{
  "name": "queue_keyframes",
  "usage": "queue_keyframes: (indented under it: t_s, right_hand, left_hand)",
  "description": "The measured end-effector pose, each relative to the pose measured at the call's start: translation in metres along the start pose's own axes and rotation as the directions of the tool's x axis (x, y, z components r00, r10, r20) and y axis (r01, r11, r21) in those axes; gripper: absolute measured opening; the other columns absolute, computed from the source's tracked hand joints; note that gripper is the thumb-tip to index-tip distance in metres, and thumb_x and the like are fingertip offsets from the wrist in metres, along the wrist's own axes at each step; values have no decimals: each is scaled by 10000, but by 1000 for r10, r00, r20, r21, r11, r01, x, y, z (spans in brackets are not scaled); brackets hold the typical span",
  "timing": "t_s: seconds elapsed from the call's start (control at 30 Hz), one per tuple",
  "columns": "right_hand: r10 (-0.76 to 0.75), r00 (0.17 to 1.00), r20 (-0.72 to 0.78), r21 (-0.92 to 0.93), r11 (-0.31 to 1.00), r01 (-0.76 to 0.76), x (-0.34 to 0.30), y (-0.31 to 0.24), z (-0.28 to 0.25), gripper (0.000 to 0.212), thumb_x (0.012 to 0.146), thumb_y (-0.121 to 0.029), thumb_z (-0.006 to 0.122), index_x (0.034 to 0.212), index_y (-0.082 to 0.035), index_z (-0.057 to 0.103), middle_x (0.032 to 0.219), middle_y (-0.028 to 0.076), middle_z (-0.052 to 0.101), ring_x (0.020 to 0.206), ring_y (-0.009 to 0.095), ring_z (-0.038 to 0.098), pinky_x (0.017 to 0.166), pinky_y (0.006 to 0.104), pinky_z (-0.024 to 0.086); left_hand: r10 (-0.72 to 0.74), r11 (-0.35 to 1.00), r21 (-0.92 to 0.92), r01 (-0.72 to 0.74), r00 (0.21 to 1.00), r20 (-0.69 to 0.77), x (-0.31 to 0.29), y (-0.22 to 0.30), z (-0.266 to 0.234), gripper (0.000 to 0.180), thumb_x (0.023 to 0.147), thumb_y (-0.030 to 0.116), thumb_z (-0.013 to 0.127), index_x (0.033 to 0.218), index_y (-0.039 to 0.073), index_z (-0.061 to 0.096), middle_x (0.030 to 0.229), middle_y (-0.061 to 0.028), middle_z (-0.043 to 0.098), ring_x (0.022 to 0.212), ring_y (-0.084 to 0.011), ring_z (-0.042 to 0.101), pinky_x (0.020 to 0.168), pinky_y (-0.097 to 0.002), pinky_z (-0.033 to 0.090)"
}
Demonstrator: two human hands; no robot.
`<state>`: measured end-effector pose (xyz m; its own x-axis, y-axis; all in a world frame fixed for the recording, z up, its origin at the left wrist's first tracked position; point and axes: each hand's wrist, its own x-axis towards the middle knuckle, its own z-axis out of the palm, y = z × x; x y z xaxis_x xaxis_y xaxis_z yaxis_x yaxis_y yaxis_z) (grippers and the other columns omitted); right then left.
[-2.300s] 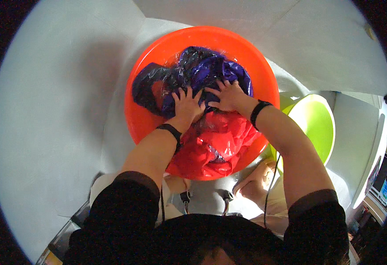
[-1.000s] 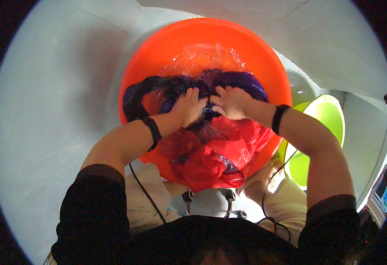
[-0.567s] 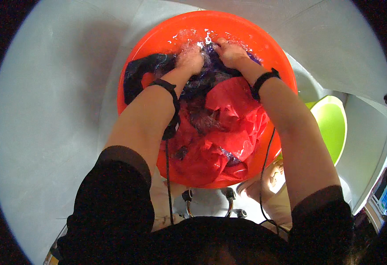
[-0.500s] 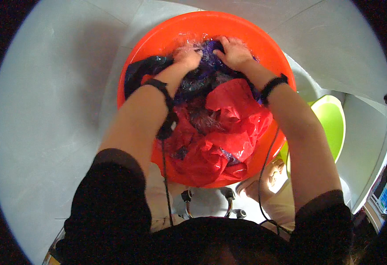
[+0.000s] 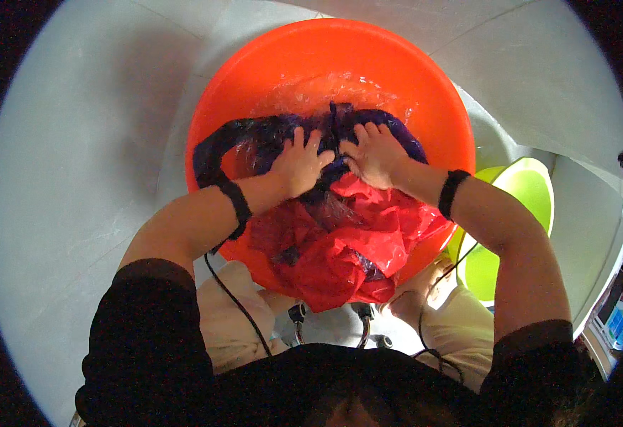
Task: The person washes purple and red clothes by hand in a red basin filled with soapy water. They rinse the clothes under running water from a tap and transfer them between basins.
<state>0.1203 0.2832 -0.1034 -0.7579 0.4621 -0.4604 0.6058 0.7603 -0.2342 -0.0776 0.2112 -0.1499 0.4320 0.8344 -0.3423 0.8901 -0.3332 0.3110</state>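
The cloth lies in the round orange basin (image 5: 311, 51), in the middle of the frame. Dark purple and black cloth (image 5: 283, 130) spreads across the basin's middle and reaches toward its left wall, while glossy red cloth (image 5: 368, 238) is bunched below it, up against the near rim. Whether the two colours belong to one garment cannot be told.

The left hand (image 5: 299, 165) is on the dark cloth at the centre of the frame, palm down, its fingers spread and the thumb pointing right. The right hand (image 5: 375, 155) is just beside it, also palm down on the dark cloth, with the fingers loosely parted and the thumb toward the other hand. Neither visibly pinches a fold, though the undersides of both are hidden.

As for progress, the soaking seems done: the cloth shines wet, and rippled water (image 5: 336, 89) glints above it, near the far wall. The handling itself looks partway through, judging by the two hands pressed onto the dark part while the red part lies crumpled and untouched by the fingers. Wringing and lifting out do not appear done, since all the cloth in sight is still in the basin. A lime-green tub (image 5: 532, 196) stands to the right, partly behind the right forearm.
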Motion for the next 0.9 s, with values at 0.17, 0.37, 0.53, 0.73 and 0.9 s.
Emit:
queue_keyframes:
  t_s: [0.17, 0.37, 0.53, 0.73, 0.9]
  right_hand:
    - [98, 987, -124, 45, 995, -94, 35, 28, 5, 329, 934, -351, 474, 1171, -138, 558, 1175, 218, 532, 1120, 411, 498, 919, 532, 420]
    - [297, 947, -123, 216, 939, -266, 77, 45, -18, 428, 929, -400, 465, 1293, -179, 511, 1312, 191, 524, 1226, 385, 489, 1005, 509, 404]
    - [394, 916, -77, 598, 753, -274, 64, 49, -32, 617, 719, -473, 748, 1244, -189, 587, 1256, 65, 608, 1187, 266, 549, 1020, 382, 415]
    - [433, 890, -143, 728, 655, -202, -37, 28, -67, 532, 635, -261, 858, 1096, -64, 683, 1013, 105, 709, 963, 239, 658, 892, 359, 481]
    - [511, 800, -314, 812, 582, -53, -127, 2, -156, 492, 756, -185, 787, 1167, 30, 622, 976, 61, 700, 844, 138, 634, 846, 298, 506]
  left_hand:
    - [-4, 986, 165, 16, 997, -76, 36, -33, 10, 302, 849, 164, 559, 1147, 129, 523, 1222, -236, 480, 1011, -421, 535, 720, -492, 540]
    - [-282, 954, 58, 293, 947, -157, 78, -63, -11, 502, 869, 220, 597, 1318, 97, 410, 1290, -219, 483, 1147, -375, 554, 854, -482, 516]
    - [-448, 867, -287, 408, 890, -87, 89, -71, -17, 511, 892, 280, 572, 1335, 65, 435, 1390, -202, 446, 1245, -365, 487, 1015, -465, 413]
    - [-323, 353, -912, 209, 942, 91, 62, -51, -66, 405, 912, 187, 601, 1260, 17, 483, 1133, -126, 596, 1007, -212, 570, 912, -382, 450]
    - [-238, 416, -898, -140, 937, -256, -8, 6, -219, 487, 856, 237, 685, 1250, 23, 494, 1077, -91, 623, 893, -194, 632, 819, -344, 524]
